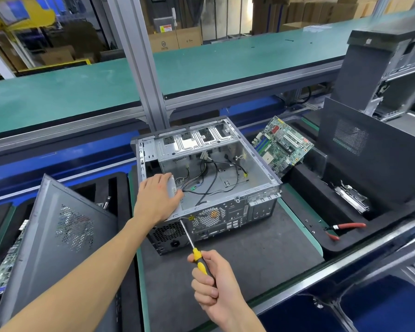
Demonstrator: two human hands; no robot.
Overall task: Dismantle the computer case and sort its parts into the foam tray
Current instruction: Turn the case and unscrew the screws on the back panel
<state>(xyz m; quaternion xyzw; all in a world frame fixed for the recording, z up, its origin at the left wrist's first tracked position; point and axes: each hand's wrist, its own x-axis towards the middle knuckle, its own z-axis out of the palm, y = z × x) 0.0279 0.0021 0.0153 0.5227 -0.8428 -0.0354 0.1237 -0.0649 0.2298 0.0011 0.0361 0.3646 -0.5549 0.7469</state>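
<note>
An open grey computer case (256, 168) lies on its side on a dark mat, with loose black cables inside. My left hand (156, 197) rests palm down on the power supply (172, 188) in the case's near left corner. My right hand (212, 286) grips a yellow-and-black screwdriver (198, 258), whose tip touches the case's rear panel above the power supply grille. A green motherboard (282, 146) leans in the black foam tray (304, 185) to the right. A dark side panel (369, 149) stands in that tray too.
Red-handled pliers (345, 227) and a few small screws lie on the foam tray's near edge, with a metal drive (351, 197) in a slot. Another side panel (58, 226) leans at the left over a second foam tray. A green conveyor (201, 63) runs behind.
</note>
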